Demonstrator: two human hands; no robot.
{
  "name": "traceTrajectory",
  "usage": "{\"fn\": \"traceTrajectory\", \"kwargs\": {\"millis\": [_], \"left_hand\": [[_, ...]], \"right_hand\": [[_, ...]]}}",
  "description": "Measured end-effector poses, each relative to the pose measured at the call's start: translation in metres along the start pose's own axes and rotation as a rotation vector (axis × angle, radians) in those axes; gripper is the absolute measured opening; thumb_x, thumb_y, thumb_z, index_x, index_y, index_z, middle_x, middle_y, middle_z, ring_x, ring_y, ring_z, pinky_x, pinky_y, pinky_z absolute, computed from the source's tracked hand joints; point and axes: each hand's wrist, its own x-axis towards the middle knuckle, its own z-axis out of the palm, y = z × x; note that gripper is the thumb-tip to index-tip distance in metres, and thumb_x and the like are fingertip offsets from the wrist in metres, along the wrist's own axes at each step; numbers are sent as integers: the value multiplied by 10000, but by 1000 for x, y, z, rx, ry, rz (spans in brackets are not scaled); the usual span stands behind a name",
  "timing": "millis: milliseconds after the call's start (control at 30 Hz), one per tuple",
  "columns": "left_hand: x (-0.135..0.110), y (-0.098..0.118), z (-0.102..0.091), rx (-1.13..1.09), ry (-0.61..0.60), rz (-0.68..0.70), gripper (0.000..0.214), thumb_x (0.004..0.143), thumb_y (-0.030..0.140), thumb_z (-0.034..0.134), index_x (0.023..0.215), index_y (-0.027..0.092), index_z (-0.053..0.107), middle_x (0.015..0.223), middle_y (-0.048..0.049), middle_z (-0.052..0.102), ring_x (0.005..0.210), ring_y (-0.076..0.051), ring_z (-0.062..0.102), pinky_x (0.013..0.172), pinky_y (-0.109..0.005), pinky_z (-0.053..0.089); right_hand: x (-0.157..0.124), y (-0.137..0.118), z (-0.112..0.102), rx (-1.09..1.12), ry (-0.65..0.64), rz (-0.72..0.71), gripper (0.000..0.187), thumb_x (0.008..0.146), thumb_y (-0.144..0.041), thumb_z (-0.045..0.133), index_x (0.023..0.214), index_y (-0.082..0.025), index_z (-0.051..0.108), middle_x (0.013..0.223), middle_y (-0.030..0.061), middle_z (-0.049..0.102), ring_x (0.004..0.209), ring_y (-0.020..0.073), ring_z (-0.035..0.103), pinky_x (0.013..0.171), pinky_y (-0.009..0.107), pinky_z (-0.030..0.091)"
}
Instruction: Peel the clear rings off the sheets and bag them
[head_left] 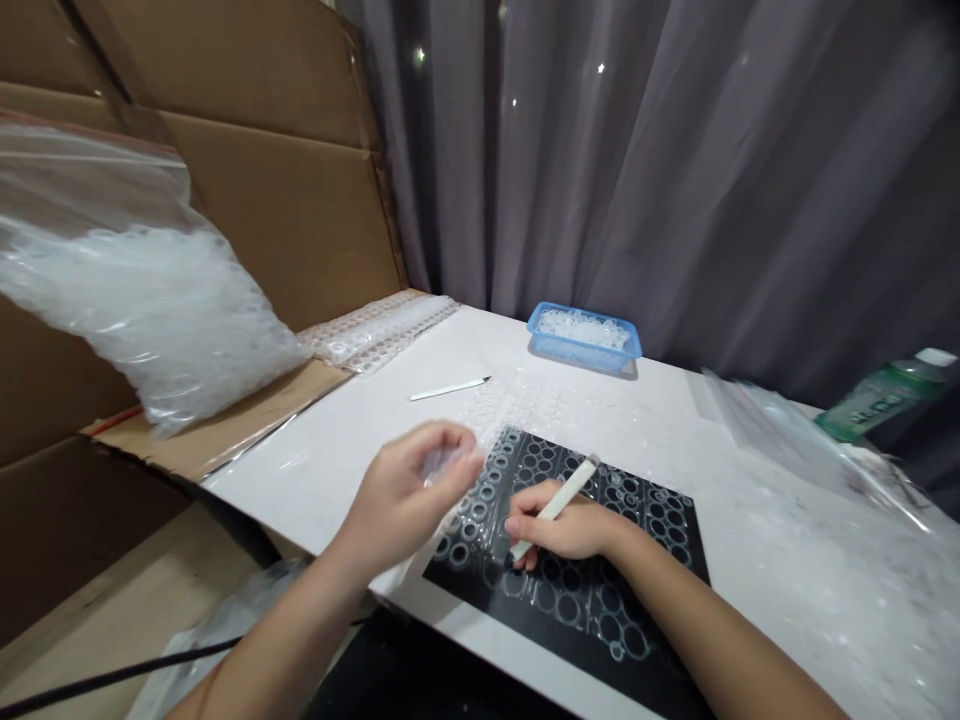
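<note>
1. From where I stand, the right hand [576,530] has its grip wrapped round a white pen-like tool [564,496], fingers and thumb closed about the lower part of the barrel.
2. The tool slants through that grip: its blunt end sticks out toward one o'clock, its dark tip toward seven. I can't tell whether the tip touches anything.
3. Directly below the grip lies a clear ring-patterned plastic sheet [568,608], its circles spreading on every side of the hand; the tip sits over the part at seven o'clock.
4. Beneath the sheet is a black mat [472,592], set on the white counter [315,450] near its edge.
5. The left hand [405,495] hovers between nine and ten o'clock from the right, beside the mat. Its fingers and thumb curl round toward each other, with something see-through at them; the blur keeps me from telling whether that grip holds it.
6. At one o'clock from the left hand lies a second slim white tool [450,389].
7. A blue basket [585,354] of small clear pieces [581,327] stands at twelve from the right hand, a green bottle [885,395] at two.
8. A bulging clear bag [150,320] leans at ten from the left hand.
</note>
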Motion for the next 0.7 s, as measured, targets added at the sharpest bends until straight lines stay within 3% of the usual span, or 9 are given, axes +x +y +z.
{"fn": "traceTrajectory", "kwargs": {"millis": [33, 100, 167, 233, 333, 400, 567, 700], "left_hand": [[21, 3, 4, -1, 72, 18, 230, 806, 391, 550, 757, 168, 578, 679, 16, 577, 613, -115, 493, 596, -218, 395], [72, 4, 24, -31, 209, 43, 247, 773, 398, 575, 746, 154, 599, 672, 14, 571, 626, -120, 492, 610, -221, 393], [128, -2, 56, -110, 264, 56, 265, 762, 405, 569, 775, 146, 625, 651, 14, 557, 617, -122, 488, 586, -216, 379], [181, -14, 92, -173, 238, -38, 268, 741, 404, 586, 795, 147, 645, 621, 22, 543, 589, -116, 474, 549, -207, 357], [244, -33, 139, -165, 207, -123, 227, 747, 336, 565, 736, 124, 645, 559, 15, 523, 531, -112, 459, 503, -212, 338], [276, -43, 157, -130, 219, -172, 224, 773, 303, 538, 778, 107, 644, 562, 7, 532, 519, -115, 469, 498, -219, 342], [336, -59, 173, 9, 200, -204, 201, 832, 302, 560, 871, 122, 640, 676, -12, 596, 639, -136, 551, 584, -227, 400], [368, -74, 176, 124, 27, -258, 220, 849, 345, 621, 854, 125, 627, 782, -16, 635, 706, -136, 596, 680, -287, 484]], "right_hand": [[1, 2, -5, 40, 65, -26, 235, 893, -355, 488, 741, -178, 519, 584, -18, 597, 512, 110, 590, 482, 202, 445], [1, 5, -17, -25, 328, -74, 255, 906, -413, 465, 792, -190, 513, 565, -32, 564, 493, 111, 549, 491, 211, 423], [0, 9, -30, -289, 623, -76, 215, 903, -402, 484, 849, -201, 537, 627, -11, 595, 576, 136, 573, 567, 237, 426], [-1, 13, -40, -560, 775, -24, 158, 908, -350, 487, 902, -212, 564, 754, 29, 656, 705, 172, 615, 658, 262, 423], [3, 23, -45, -729, 760, 43, 157, 927, -307, 452, 955, -231, 587, 872, 51, 692, 803, 200, 642, 702, 267, 416], [10, 28, -45, -776, 728, 42, 164, 928, -312, 451, 954, -240, 595, 890, 47, 697, 814, 204, 644, 695, 261, 416], [28, 35, -46, -905, 715, -18, 189, 922, -361, 446, 936, -254, 601, 855, 17, 698, 743, 187, 636, 586, 253, 384], [34, 37, -47, -1024, 769, -52, 89, 852, -317, 525, 853, -256, 590, 737, -17, 654, 602, 159, 582, 477, 256, 292]]}}
